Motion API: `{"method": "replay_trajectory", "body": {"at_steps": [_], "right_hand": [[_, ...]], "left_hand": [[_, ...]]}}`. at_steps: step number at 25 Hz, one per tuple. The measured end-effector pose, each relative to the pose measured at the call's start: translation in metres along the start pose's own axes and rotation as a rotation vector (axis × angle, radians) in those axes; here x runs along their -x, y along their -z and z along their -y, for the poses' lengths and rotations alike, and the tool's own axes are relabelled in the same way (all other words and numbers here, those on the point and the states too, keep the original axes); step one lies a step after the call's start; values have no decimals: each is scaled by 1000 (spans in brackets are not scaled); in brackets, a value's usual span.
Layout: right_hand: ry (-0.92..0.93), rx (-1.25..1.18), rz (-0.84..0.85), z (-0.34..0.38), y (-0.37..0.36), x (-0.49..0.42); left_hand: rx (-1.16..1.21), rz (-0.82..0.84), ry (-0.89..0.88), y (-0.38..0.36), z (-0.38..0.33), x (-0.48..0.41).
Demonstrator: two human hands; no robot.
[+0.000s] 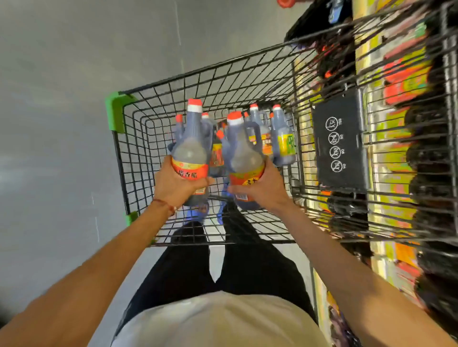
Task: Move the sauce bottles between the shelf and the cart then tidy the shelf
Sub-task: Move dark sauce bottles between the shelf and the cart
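A smooth grey floor (62, 123) fills the left half of the view, crossed by a few faint pale seams. At the bottom edge a cream shirt (223, 322) bulges forward. Black trousers (250, 267) run up from it, the legs slightly apart with a strip of floor between them. Beyond the cuffs a pair of blue shoes (202, 210) shows, blurred. A thin red cord (164, 204) circles the left wrist. A red rounded thing (285, 3) is cut off at the top edge, too little showing to identify.
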State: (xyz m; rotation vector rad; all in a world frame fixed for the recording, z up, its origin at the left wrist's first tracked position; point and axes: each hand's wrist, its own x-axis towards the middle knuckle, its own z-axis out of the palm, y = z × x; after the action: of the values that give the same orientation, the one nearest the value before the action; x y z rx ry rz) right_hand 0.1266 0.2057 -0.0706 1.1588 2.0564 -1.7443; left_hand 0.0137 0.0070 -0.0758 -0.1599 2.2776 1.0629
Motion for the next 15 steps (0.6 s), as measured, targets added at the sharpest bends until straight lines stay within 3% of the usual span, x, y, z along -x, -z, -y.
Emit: {"method": "replay_trajectory", "body": {"at_steps": [10,15], "right_hand": [[112,-343,-495,33,-4,155],[109,-469,-710,22,-20,240]], "left_hand": [[-80,387,-514,31,-61,65],[-54,582,-630,34,-69,107]]}}
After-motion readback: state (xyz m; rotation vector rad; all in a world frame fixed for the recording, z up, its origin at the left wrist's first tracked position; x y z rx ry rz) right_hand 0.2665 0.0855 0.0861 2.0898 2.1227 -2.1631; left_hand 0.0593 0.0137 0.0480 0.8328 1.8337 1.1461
